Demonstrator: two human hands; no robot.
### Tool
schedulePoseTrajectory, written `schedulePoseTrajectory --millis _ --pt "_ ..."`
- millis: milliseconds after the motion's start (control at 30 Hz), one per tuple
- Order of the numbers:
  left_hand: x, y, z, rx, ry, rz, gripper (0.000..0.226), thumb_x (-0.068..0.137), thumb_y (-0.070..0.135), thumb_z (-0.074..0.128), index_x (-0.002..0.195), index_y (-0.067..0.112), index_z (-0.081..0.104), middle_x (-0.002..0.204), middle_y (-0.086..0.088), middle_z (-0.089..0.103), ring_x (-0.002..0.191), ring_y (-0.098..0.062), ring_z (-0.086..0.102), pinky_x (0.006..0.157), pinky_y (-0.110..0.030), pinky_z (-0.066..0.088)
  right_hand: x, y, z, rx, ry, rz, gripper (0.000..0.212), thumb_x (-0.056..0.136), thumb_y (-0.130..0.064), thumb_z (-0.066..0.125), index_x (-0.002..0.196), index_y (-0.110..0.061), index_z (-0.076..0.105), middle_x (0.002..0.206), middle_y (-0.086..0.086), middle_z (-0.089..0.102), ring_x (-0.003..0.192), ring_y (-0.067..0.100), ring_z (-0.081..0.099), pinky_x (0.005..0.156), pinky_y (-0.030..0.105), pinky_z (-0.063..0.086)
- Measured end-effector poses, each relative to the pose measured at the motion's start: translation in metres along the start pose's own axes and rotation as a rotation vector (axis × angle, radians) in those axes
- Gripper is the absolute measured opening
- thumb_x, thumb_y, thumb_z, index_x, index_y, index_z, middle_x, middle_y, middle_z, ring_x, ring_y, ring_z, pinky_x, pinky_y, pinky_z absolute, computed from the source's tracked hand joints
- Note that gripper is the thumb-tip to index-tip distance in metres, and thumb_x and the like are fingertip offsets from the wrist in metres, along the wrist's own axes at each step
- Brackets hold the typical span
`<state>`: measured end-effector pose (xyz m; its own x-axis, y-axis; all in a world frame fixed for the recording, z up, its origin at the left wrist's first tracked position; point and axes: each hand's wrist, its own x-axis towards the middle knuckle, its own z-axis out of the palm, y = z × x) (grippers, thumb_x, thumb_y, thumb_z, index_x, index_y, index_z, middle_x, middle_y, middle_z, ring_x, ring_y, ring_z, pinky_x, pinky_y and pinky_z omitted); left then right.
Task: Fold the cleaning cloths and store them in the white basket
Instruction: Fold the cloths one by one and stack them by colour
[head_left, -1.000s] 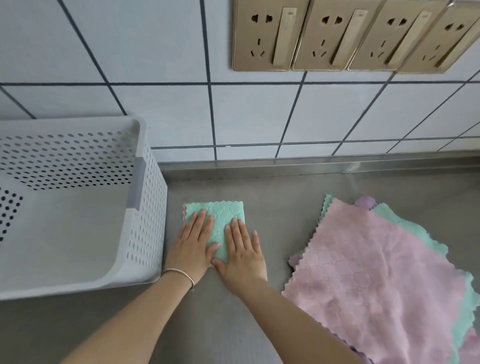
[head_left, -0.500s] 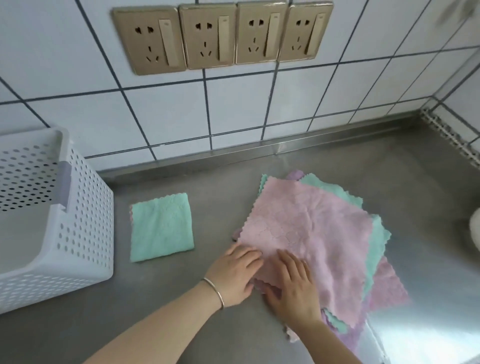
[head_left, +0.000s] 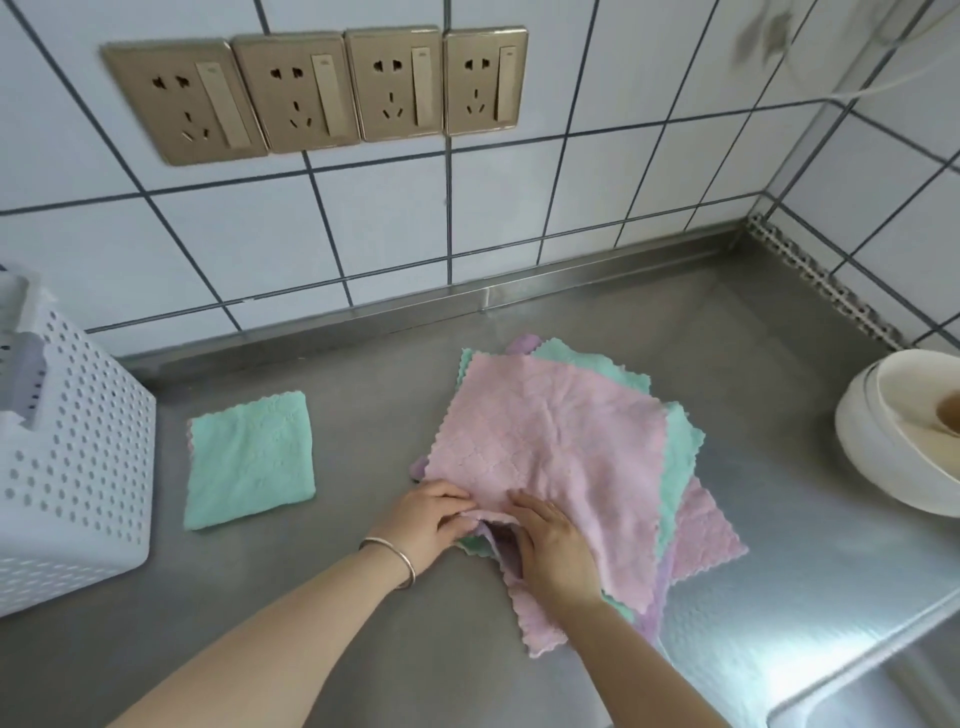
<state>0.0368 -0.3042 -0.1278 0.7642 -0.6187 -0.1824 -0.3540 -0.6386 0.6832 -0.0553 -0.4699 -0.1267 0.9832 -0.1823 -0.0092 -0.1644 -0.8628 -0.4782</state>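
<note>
Left the folded mint-green square cloth at frame left; both hands moved over, left hand and right hand pinching the top pink scalloped microfibre cloth. Second fold starting.

The folded cloth lies between the basket, left, and the cloth pile, right.

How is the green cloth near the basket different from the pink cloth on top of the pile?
The green cloth is folded small and lies alone, untouched. The pink cloth is spread open on the pile, and the left hand and right hand lift its near edge. Both have scalloped edges.
</note>
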Motion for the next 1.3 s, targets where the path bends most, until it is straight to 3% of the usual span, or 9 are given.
schedulePoseTrajectory --millis 100,200,433,633,733,800,1000,1133,1300 --pt "0.006 0.01 -0.004 0.107 -0.043 -0.025 0.036 0.088 0.038 0.052 0.119 0.024 0.063 0.126 0.006 0.057 0.117 -0.012 0.052 0.097 -0.02 0.036 0.01 -0.004 -0.016 0.108 -0.096 0.154 0.031 0.095 -0.021 0.041 0.116 -0.02 0.063 0.117 0.003 0.067 0.107 0.023 0.06 0.088 0.029 0.046" --pt "0.008 0.023 -0.012 0.127 0.036 0.0 0.039 0.088 0.03 0.038 0.116 0.024 0.064 0.122 0.002 0.062 0.113 -0.018 0.055 0.099 -0.028 0.04 0.019 -0.008 -0.037 0.043 -0.131 0.144 0.023 0.096 -0.026 0.041 0.103 -0.019 0.062 0.098 0.01 0.069 0.091 0.031 0.061 0.07 0.034 0.045" --pt "0.006 0.055 -0.095 0.208 0.296 0.015 0.027 0.095 0.025 0.041 0.111 0.023 0.063 0.098 -0.007 0.072 0.087 -0.028 0.064 0.063 -0.029 0.04 0.022 0.01 -0.114 -0.251 -0.01 0.187 0.023 0.087 -0.011 0.049 0.102 -0.022 0.063 0.097 0.005 0.07 0.087 0.031 0.062 0.06 0.028 0.036" --pt "-0.041 0.075 -0.208 0.095 0.526 0.001 0.033 0.085 0.047 0.047 0.093 0.021 0.067 0.081 -0.004 0.07 0.075 -0.022 0.063 0.069 -0.03 0.046 0.042 -0.038 -0.203 0.298 0.214 0.141 0.03 0.082 0.008 0.052 0.082 -0.018 0.066 0.063 -0.003 0.062 0.056 0.008 0.059 0.063 0.03 0.052" --pt "-0.07 0.069 -0.248 -0.003 0.643 -0.029 0.016 0.084 0.034 0.064 0.08 0.019 0.067 0.067 -0.003 0.063 0.062 -0.014 0.053 0.061 -0.023 0.04 0.05 -0.083 -0.22 0.538 0.204 0.088 0.02 0.09 -0.009 0.056 0.073 -0.019 0.061 0.045 -0.013 0.056 0.04 -0.005 0.051 0.042 0.007 0.039" --pt "-0.093 0.06 -0.269 -0.034 0.693 -0.058 0.012 0.083 0.029 0.066 0.08 0.017 0.067 0.064 0.002 0.059 0.059 -0.004 0.051 0.059 -0.015 0.037 0.053 -0.113 -0.219 0.646 0.178 0.044 0.028 0.093 -0.021 0.054 0.065 -0.021 0.059 0.044 -0.015 0.054 0.045 -0.003 0.049 0.047 0.011 0.039" --pt "-0.164 0.037 -0.294 -0.167 0.665 -0.111 0.02 0.091 0.013 0.053 0.109 0.02 0.061 0.091 0.008 0.061 0.08 0.005 0.057 0.065 -0.004 0.042 0.043 -0.164 -0.192 0.786 0.176 -0.029 0.04 0.095 -0.024 0.049 0.068 0.005 0.051 0.058 0.007 0.045 0.057 0.012 0.046 0.057 0.023 0.037" --pt "-0.221 0.023 -0.278 -0.313 0.557 -0.145 0.021 0.093 0.011 0.049 0.106 0.023 0.06 0.097 0.01 0.064 0.08 0.009 0.062 0.076 -0.012 0.05 0.019 -0.17 -0.17 0.786 0.151 -0.074 0.032 0.095 -0.021 0.05 0.07 -0.002 0.055 0.064 0.004 0.045 0.062 0.009 0.044 0.065 0.025 0.037" --pt "-0.289 -0.006 -0.217 -0.289 0.31 -0.22 0.027 0.084 0.042 0.053 0.086 0.068 0.057 0.095 0.044 0.061 0.093 0.021 0.055 0.081 0.003 0.037 -0.038 -0.154 -0.115 0.957 -0.175 0.031 0.031 0.085 -0.026 0.06 0.056 -0.019 0.051 0.048 -0.012 0.044 0.046 0.005 0.042 0.055 0.021 0.039"
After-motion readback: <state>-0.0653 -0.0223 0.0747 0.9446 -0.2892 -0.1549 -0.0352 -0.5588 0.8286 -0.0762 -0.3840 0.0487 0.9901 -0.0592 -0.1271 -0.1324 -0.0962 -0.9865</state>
